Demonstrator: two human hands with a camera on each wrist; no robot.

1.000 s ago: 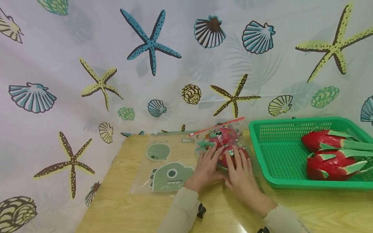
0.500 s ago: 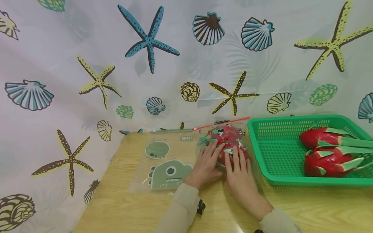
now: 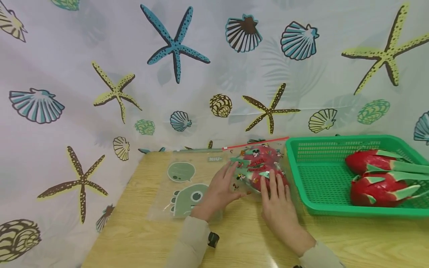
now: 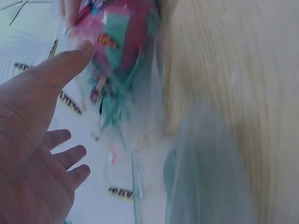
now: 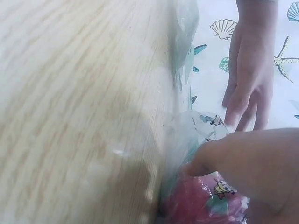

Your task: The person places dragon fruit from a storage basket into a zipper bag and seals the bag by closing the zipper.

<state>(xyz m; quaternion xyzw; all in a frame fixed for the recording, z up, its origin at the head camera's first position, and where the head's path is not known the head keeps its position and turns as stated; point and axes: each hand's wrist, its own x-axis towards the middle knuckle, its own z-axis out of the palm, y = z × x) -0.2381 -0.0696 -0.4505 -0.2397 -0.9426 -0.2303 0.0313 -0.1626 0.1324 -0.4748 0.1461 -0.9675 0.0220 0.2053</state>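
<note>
A clear zip bag [image 3: 240,178] with a red zip strip and cartoon prints lies on the table, red dragon fruits [image 3: 264,155] showing through it. My right hand [image 3: 279,212] rests on the near fruit through the plastic, fingers fairly straight. In the right wrist view its thumb [image 5: 252,158] lies over the bag. My left hand [image 3: 216,195] is at the bag's left side, over the edge of a flat bag with a green dinosaur print [image 3: 181,208]. Its fingers are spread and loosely bent in the left wrist view, holding nothing; whether the fingertips touch plastic is unclear.
A green plastic basket [image 3: 301,193] stands right of the bags, holding two dragon fruits [image 3: 378,190] with green leaves. Behind the wooden table [image 3: 248,242] hangs a white cloth [image 3: 207,22] with starfish and shell prints.
My left hand has come off the fruit and moved left and slightly down to the bag's edge. My right hand stays on the near fruit. The red zip strip has shifted slightly right.
</note>
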